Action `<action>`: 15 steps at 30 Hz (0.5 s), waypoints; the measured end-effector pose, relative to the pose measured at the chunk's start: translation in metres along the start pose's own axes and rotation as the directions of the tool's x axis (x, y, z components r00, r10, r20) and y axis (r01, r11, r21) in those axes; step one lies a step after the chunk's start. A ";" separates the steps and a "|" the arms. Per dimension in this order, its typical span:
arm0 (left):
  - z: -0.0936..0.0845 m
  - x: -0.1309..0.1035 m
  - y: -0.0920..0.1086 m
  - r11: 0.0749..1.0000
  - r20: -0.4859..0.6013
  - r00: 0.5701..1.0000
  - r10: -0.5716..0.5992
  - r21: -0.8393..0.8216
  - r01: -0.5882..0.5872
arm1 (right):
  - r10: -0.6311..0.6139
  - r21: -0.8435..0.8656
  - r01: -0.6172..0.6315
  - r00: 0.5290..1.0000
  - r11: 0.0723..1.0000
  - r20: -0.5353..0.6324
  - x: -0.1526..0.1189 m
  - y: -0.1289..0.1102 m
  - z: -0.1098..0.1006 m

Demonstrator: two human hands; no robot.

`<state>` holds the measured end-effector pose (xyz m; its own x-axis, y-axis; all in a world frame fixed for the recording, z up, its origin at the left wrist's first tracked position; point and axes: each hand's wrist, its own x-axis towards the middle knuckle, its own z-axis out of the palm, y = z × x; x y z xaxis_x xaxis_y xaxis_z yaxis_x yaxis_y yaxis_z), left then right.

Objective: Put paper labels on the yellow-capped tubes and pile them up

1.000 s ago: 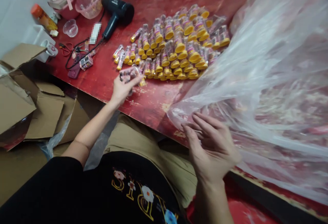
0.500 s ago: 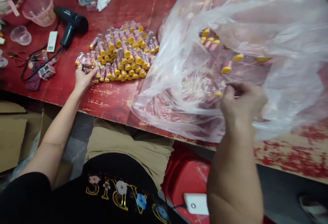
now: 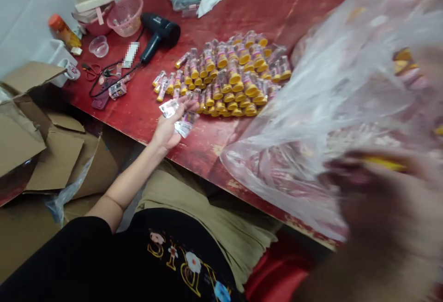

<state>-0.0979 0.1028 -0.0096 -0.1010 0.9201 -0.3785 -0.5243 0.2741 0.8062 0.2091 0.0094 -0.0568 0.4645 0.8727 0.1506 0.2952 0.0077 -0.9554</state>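
Observation:
My left hand (image 3: 168,129) is palm up near the table's front edge, its fingers around shiny clear printed plastic wrappers (image 3: 183,128). Just beyond its fingertips lies a large stack of small clear tubes with yellow caps (image 3: 235,76), pink and purple inside. My right hand (image 3: 387,200) is large and blurred at the lower right, curled around a yellow-capped tube whose yellow part (image 3: 386,163) shows above the fingers. It is in front of a big translucent plastic bag (image 3: 297,131), which has more yellow-capped tubes inside.
A black hair dryer (image 3: 159,34) lies behind the stack on the red table (image 3: 204,143), beside a pink basket (image 3: 126,16). Red-handled scissors (image 3: 92,72) and a white mug (image 3: 70,69) are farther left. Open cardboard boxes (image 3: 58,154) stand at the table's left front side.
The view has swung left. My left hand has drawn back from the stack and turned palm up with wrappers showing. My right hand has come closer from the bag with a yellow-capped tube.

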 end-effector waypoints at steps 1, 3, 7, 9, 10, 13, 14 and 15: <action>0.009 -0.012 -0.010 1.000 0.047 0.999 -0.023 -0.014 0.024 | 0.044 0.068 -0.049 0.996 0.997 0.073 -0.011 -0.016 0.018; 0.025 -0.033 -0.029 0.999 0.122 0.992 -0.042 -0.014 0.044 | 0.001 0.115 -0.023 0.982 0.993 0.189 -0.030 -0.045 0.055; 0.038 -0.054 -0.050 0.999 0.150 0.989 -0.011 0.038 0.005 | -0.063 0.133 0.050 0.993 0.990 0.098 -0.046 -0.065 0.100; 0.036 -0.059 -0.053 0.998 0.152 0.988 -0.033 0.060 0.024 | -0.050 0.123 0.040 0.996 0.992 0.076 -0.046 -0.060 0.098; 0.035 -0.061 -0.054 0.997 0.150 0.987 -0.048 0.069 0.038 | -0.046 0.124 0.037 0.996 0.992 0.070 -0.046 -0.057 0.095; 0.033 -0.063 -0.057 0.994 0.109 0.994 -0.023 0.109 0.011 | -0.055 0.135 0.050 0.998 0.990 0.030 -0.049 -0.053 0.086; 0.033 -0.063 -0.059 0.991 0.086 0.996 0.021 0.127 -0.032 | -0.057 0.133 0.056 0.998 0.990 0.006 -0.051 -0.053 0.086; 0.034 -0.063 -0.061 0.986 0.067 0.995 0.074 0.146 -0.083 | -0.057 0.127 0.059 0.998 0.990 -0.015 -0.053 -0.054 0.087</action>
<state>-0.0310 0.0372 -0.0196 -0.0821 0.9545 -0.2866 -0.3852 0.2348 0.8925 0.0962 0.0055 -0.0357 0.4593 0.8633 0.2091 0.2134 0.1212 -0.9694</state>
